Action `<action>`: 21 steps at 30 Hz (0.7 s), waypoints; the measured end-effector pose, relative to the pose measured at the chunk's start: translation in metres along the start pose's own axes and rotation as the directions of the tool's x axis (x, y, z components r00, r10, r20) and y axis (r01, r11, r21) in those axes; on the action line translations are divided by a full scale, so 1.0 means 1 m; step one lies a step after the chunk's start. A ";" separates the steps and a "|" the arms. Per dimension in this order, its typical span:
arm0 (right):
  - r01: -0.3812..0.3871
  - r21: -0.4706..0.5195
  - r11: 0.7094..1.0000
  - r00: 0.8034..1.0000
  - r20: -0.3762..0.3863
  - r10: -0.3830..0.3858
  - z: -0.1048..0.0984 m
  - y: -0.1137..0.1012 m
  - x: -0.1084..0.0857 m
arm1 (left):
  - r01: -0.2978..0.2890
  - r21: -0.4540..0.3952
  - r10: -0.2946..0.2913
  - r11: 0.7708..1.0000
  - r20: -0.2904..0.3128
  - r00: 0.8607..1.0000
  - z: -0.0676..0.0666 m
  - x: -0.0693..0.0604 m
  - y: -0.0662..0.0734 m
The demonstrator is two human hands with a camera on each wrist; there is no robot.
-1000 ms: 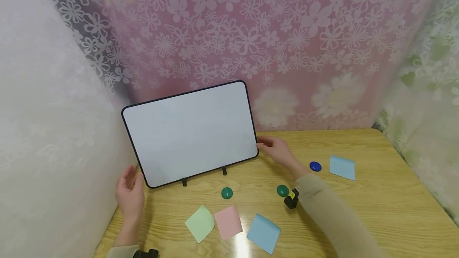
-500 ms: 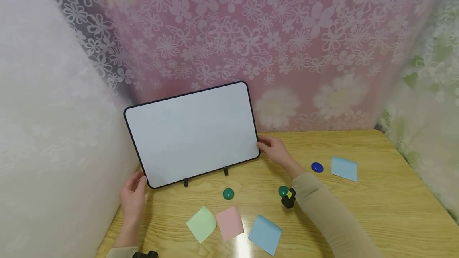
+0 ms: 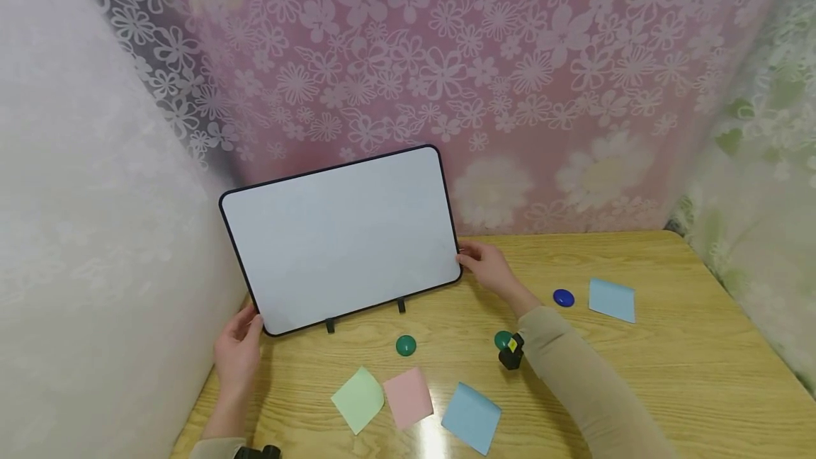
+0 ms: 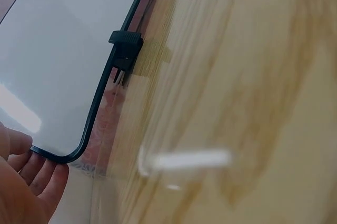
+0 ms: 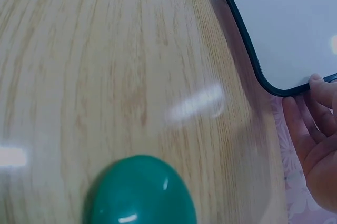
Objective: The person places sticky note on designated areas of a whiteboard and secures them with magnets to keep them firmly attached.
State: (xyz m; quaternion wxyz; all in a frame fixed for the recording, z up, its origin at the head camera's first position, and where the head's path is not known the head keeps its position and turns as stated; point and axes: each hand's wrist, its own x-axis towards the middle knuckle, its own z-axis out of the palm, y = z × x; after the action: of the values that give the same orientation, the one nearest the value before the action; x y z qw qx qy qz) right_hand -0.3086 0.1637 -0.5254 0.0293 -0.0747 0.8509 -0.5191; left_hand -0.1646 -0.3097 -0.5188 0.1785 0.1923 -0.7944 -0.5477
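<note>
Gripping a white rectangular whiteboard with a thin black rim (image 3: 341,239), a person's left hand (image 3: 237,353) and right hand (image 3: 491,268) face each other across the panel, which stands slanted between them. Each hand is clamped on a side edge close to a lower corner, thumb over the front of the rim and fingers behind it.

Between the two sets of fingers, a pair of small black clip-like feet (image 3: 330,325) juts from the board's bottom edge. Just nearer the person lies a glossy green round disc (image 3: 406,345); a second green disc (image 3: 500,338), below the right fingers, is partly covered by a black device (image 3: 511,354) at the cuff of a beige sleeve (image 3: 580,381).

Farther toward the person, between the hands, a pale green paper square (image 3: 358,400) and a pink paper square (image 3: 409,397) lie side by side, with a light blue paper square (image 3: 472,418) next in the row. Right of the right fingers, a dark blue oval disc (image 3: 564,297) sits beside another light blue sheet (image 3: 612,300) on the wood-grain table (image 3: 688,374). Beyond the fingertips hangs a pink flower-patterned curtain (image 3: 446,41).
</note>
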 end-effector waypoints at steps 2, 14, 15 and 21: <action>-0.002 0.004 1.000 1.000 0.000 0.002 0.000 -0.001 0.000 | -0.005 0.010 0.005 1.000 -0.007 1.000 0.001 0.001 -0.002; -0.005 -0.014 1.000 1.000 -0.015 0.005 0.002 0.000 0.002 | -0.042 0.063 0.044 0.997 -0.043 0.998 0.004 0.008 -0.005; -0.005 -0.016 1.000 1.000 -0.017 0.005 0.002 0.000 0.003 | -0.043 0.066 0.046 0.997 -0.042 0.998 0.003 0.008 -0.004; -0.002 -0.036 0.999 1.000 -0.019 0.002 0.002 0.000 0.002 | -0.037 0.091 0.040 0.995 -0.030 0.999 0.004 0.012 -0.003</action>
State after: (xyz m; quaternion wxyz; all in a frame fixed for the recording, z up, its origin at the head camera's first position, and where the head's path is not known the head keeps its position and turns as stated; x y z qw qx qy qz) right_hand -0.3107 0.1620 -0.5261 0.0202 -0.0695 0.8606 -0.5042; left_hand -0.1768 -0.3132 -0.5220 0.1927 0.1934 -0.8190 -0.5048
